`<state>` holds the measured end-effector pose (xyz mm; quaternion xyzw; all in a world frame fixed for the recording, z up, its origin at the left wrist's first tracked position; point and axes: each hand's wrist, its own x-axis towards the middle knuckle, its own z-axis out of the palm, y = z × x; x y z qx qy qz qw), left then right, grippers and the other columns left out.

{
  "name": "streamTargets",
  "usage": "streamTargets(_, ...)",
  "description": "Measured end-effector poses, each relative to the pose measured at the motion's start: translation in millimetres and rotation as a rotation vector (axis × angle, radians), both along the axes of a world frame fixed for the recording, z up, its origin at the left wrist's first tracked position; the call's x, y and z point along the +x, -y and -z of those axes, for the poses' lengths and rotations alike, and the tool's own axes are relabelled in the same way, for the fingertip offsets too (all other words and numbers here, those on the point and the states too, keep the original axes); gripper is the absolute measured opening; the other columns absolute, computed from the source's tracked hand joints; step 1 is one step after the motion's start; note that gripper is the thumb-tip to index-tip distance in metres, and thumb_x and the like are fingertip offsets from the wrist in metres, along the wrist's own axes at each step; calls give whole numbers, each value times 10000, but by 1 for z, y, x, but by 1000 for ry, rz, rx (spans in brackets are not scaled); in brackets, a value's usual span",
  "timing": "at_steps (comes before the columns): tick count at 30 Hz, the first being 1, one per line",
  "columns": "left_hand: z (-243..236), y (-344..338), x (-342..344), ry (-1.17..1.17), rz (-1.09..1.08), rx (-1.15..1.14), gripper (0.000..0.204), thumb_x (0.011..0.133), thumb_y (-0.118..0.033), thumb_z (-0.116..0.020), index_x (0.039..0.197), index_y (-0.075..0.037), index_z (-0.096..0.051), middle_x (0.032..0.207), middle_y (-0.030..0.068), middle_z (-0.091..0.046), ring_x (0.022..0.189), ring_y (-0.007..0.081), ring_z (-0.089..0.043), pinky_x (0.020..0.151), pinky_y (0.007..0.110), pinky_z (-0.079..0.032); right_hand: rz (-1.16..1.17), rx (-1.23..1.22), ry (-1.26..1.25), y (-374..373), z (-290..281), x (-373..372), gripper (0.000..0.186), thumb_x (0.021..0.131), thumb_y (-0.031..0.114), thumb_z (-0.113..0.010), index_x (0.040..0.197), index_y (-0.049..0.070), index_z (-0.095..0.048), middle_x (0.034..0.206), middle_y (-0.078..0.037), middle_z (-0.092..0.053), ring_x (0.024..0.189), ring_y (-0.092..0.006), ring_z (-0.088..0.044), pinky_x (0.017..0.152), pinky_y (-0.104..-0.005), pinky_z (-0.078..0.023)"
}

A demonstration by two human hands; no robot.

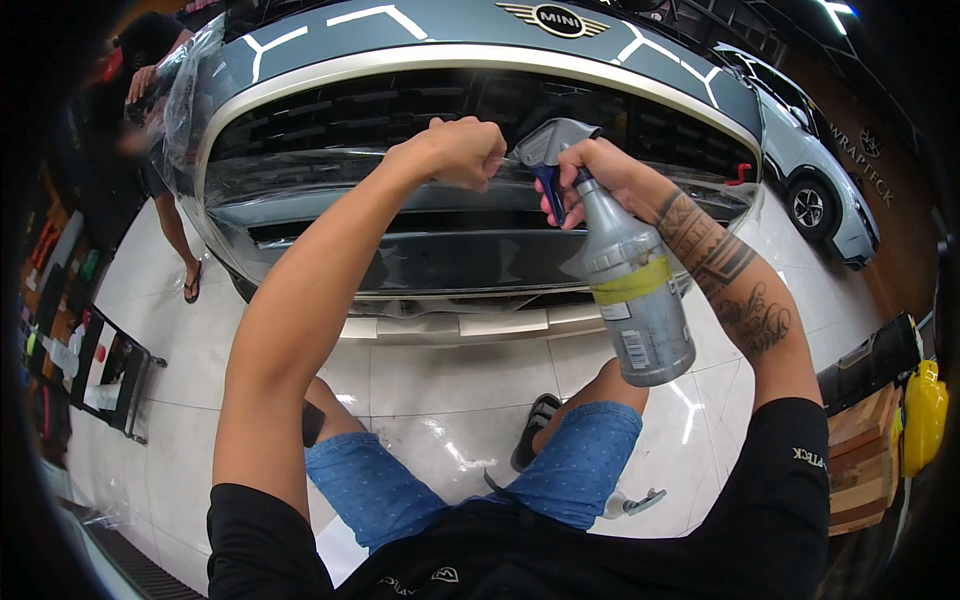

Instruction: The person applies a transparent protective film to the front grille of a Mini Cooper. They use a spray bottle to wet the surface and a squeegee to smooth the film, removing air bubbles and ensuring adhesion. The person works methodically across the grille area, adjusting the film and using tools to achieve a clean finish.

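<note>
My left hand (455, 150), fingers curled closed, grips the edge of a clear film (330, 170) stretched across the front of a grey-blue car (300, 250), over its black grille and pale surround. My right hand (590, 175) is wrapped round the neck of a grey spray bottle (640, 340) with a yellow band, its fingers by the dark blue trigger. The bottle is held upright in front of the grille, its head just right of my left hand. A small red tool (738, 175) sits at the grille's right side.
A co-worker (150, 70) stands at the left beside loose film, near a black cart (105, 385). A pale car (810, 180) is behind at the right. Wooden boards (855, 455) and a yellow container (925, 420) are at lower right. A second spray bottle (625, 500) is on the floor.
</note>
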<state>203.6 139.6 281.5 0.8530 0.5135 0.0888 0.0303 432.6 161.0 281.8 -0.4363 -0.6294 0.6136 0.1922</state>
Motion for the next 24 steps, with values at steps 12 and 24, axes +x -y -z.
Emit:
streamTargets(12,2,24,-40,-311,-252,241,180,766,-16,-706,915,-115,-719,877,35,-738,915,217,-698,860,436,-472,-113,-74,-298,-5,10,-19,556,733,34,-457,1251,-170,-464,1197,-332,-593,1022,-454,-658,736,-471,-641)
streamTargets(24,-14,23,-58,-78,-128,-58,166,716,14,-689,873,-28,-721,787,89,-734,739,185,-721,722,302,-555,-80,-43,-69,14,10,-81,334,676,38,-512,957,-106,-620,870,-234,-680,705,-324,-709,560,-349,-609)
